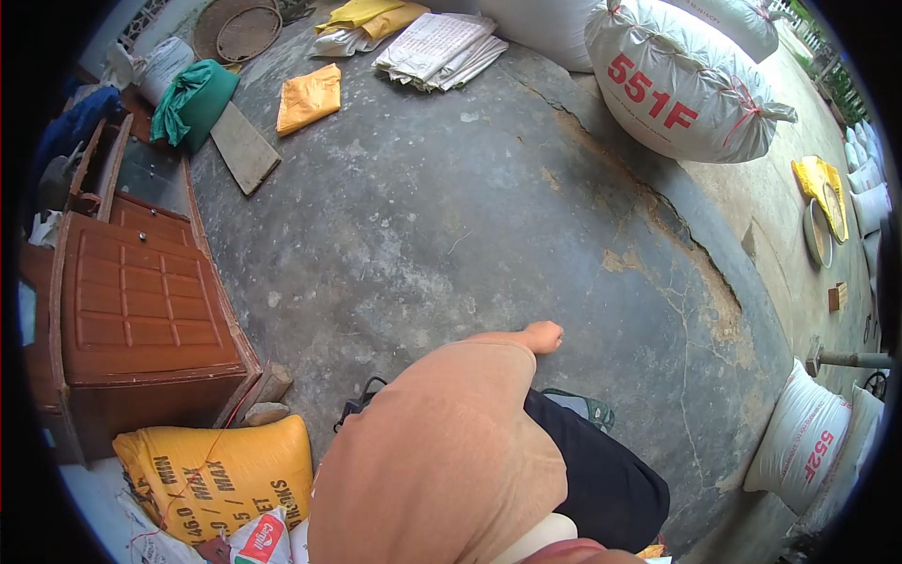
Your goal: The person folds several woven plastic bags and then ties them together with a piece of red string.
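Note:
My left hand [544, 336] is out in front of my body with its fingers curled closed, above the grey concrete floor [413, 244]. No object shows in it, and it touches nothing I can see. My orange-tan sleeve [451, 414] covers the upper arm and fills much of the lower middle. Below the hand are my dark trousers [601, 470] and a grey-green shoe [584, 410]. My right hand is out of the picture.
A brown wooden cabinet [150, 310] and a yellow sack [221, 470] are on the left. Farther back lie a board [244, 148], a folded yellow bag [309, 99] and stacked white sacks [440, 52]. Full white sacks [686, 89] stand upper right, near a long floor crack [695, 249].

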Tool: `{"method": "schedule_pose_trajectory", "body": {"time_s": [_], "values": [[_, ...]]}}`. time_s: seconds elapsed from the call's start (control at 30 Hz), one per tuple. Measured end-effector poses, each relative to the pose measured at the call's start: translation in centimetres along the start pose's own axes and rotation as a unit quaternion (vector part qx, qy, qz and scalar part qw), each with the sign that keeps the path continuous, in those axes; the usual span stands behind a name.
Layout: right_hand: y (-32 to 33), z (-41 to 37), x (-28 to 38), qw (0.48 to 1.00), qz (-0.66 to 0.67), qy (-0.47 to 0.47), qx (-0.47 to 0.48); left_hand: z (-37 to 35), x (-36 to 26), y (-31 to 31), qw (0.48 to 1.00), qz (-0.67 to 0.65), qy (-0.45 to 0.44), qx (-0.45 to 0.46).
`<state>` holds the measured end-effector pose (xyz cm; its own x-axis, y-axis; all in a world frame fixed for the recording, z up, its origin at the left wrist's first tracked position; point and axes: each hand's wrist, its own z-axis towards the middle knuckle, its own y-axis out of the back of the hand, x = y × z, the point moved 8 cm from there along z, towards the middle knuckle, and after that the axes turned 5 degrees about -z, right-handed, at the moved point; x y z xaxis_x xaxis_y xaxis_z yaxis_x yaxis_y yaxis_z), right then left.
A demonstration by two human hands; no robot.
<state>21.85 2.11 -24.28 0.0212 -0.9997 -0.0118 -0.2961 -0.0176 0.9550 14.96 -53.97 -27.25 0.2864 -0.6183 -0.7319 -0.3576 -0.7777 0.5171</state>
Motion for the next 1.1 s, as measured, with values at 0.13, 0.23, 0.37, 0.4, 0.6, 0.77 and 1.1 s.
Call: {"method": "schedule_pose_trajectory", "body": {"time_s": [0.13, 0.23, 0.37, 0.4, 0.6, 0.77, 1.1], "values": [[1.7, -2.3, 0.7, 1.0, 0.004, -0.02, -0.006, 0.8, -0.6, -0.4, 1.0, -0.008, -0.015, -0.006], [1.4, -9.0, 0.5, 0.995, 0.028, -0.093, -0.014, 1.8, -0.6, -0.9, 0.999, 0.005, -0.034, -0.004], [1.7, -20.7, -0.2, 0.971, 0.059, -0.229, -0.033, 1.9, -2.0, -0.5, 0.999, 0.018, -0.037, 0.003], [1.8, -23.7, 0.1, 0.961, 0.067, -0.264, -0.038, 2.1, -2.4, -0.4, 0.998, 0.031, -0.061, -0.006], [6.2, -37.4, 5.2, 0.877, 0.072, -0.467, -0.086, 3.8, -6.9, -1.7, 0.984, 0.071, -0.157, 0.043], [10.1, -32.9, 5.6, 0.886, 0.169, -0.408, -0.14, 5.4, -13.1, -1.6, 0.957, 0.113, -0.257, 0.074], [3.3, -32.4, 0.7, 0.879, 0.221, -0.422, -0.018, 7.0, -15.5, -6.5, 0.946, 0.06, -0.266, 0.173]]}}
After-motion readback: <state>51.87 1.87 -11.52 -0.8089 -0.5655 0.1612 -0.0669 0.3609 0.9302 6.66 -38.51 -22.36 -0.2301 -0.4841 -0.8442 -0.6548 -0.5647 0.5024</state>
